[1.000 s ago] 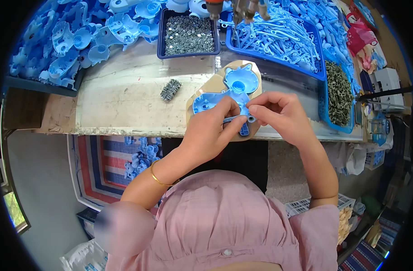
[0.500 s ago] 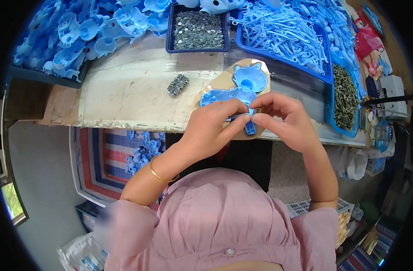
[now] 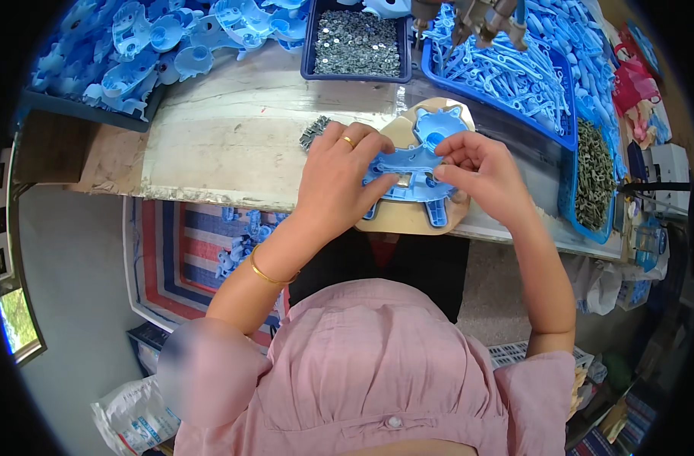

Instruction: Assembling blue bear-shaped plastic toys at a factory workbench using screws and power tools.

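A blue plastic animal-shaped shell half (image 3: 407, 157) lies hollow side up on a tan, rounded holder (image 3: 392, 220) at the table's front edge. My left hand (image 3: 339, 171) rests across the shell's left part, fingers and thumb apart. Its thumb tip touches the shell beside a small shiny metal piece (image 3: 403, 181) set in it. My right hand (image 3: 487, 175) is over the shell's right side, fingers curled and thumb near the forefinger; whatever is between them is too small to make out. Partly behind my left hand sits a small heap of grey metal parts (image 3: 313, 134).
Blue shells (image 3: 134, 68) are piled at the far left. Behind the holder stand a dark blue tray (image 3: 309, 72) of small metal parts and a blue basket (image 3: 506, 125) of long blue pieces. A teal basket (image 3: 590, 232) holds metal parts. Metal machine heads (image 3: 476, 26) hang at the top.
My hands have moved apart from their pinch over the shell. The left now lies on the shell's left side. The view has shifted, bringing the machine heads into sight.
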Demonstrator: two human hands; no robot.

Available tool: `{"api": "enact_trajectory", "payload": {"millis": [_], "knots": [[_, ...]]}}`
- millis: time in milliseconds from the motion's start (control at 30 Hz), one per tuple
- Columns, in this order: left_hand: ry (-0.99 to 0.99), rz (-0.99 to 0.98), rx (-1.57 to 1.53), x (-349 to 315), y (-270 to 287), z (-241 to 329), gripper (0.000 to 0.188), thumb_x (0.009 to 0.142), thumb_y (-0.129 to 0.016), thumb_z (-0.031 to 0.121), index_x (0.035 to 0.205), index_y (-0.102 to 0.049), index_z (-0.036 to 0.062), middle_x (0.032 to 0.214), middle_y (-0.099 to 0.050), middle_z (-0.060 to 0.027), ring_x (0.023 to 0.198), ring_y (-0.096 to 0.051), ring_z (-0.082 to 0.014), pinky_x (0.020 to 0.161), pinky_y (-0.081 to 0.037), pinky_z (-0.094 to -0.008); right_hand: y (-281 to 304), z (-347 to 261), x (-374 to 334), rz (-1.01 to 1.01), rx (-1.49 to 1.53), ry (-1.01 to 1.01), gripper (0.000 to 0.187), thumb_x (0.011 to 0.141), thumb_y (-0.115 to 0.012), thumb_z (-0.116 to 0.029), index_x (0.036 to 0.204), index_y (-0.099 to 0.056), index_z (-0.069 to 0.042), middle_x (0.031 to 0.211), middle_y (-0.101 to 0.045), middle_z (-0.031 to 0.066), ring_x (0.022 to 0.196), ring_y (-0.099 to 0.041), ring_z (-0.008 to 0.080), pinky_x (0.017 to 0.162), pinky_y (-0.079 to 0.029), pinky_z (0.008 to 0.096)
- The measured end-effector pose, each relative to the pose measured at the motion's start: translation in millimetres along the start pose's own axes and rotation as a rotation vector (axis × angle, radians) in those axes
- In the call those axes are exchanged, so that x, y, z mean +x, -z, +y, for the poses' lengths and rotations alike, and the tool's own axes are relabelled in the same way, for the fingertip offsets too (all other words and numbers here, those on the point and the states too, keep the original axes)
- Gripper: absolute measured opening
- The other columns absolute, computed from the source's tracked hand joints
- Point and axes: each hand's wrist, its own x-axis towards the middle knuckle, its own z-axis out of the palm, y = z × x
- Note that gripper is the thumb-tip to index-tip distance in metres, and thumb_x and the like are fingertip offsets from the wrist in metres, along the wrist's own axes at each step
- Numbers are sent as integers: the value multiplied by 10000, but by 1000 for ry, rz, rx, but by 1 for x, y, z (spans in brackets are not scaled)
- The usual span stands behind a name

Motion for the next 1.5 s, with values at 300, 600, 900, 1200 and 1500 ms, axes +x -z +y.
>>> {"api": "enact_trajectory", "payload": {"millis": [300, 600, 900, 1200, 1500], "knots": [[20, 26, -46, 1, -2, 2, 286, 738, -823, 187, 976, -688, 105, 995, -639, -37, 939, -552, -275, 843, -461, -399, 0, -4, 0, -17, -13, -15, 265, 835, -762, -5, 1079, -662, 22, 918, -679, 30, 767, -598, 50, 684, -487, 213], [5, -10, 24, 2, -2, 5, 221, 739, -821, 187, 918, -707, 127, 1038, -641, -16, 972, -555, -266, 832, -450, -414, 1, -20, 4, -150, -323, 96, 163, 829, -739, -21, 987, -703, -3, 826, -714, 85, 676, -632, 99, 616, -482, 263], [-20, 35, 192, 4, -1, 13, 105, 750, -797, 216, 767, -753, 123, 1016, -647, -2, 975, -556, -244, 829, -439, -393, 2, -18, 11, 4, -804, 442, 160, 714, -805, -100, 868, -764, -82, 911, -588, 98, 951, -587, 310, 817, -494, 419], [16, 46, 96, 33, 22, 1, 216, 838, -768, 276, 925, -691, 94, 938, -672, -54, 945, -595, -297, 799, -473, -422, 10, -113, 85, 872, -621, 1195, 309, 894, -721, -108, 1173, -613, -28, 909, -666, 92, 721, -618, 197, 657, -501, 343], [61, 65, 399, 115, 11, -94, 203, 829, -764, 310, 847, -729, 111, 926, -702, -64, 953, -612, -297, 780, -499, -436, -8, -169, 118, 1444, -796, 1372, 773, 849, -696, -14, 1517, -307, -2, 1351, -513, 250, 1113, -608, 419, 938, -531, 448]]}}
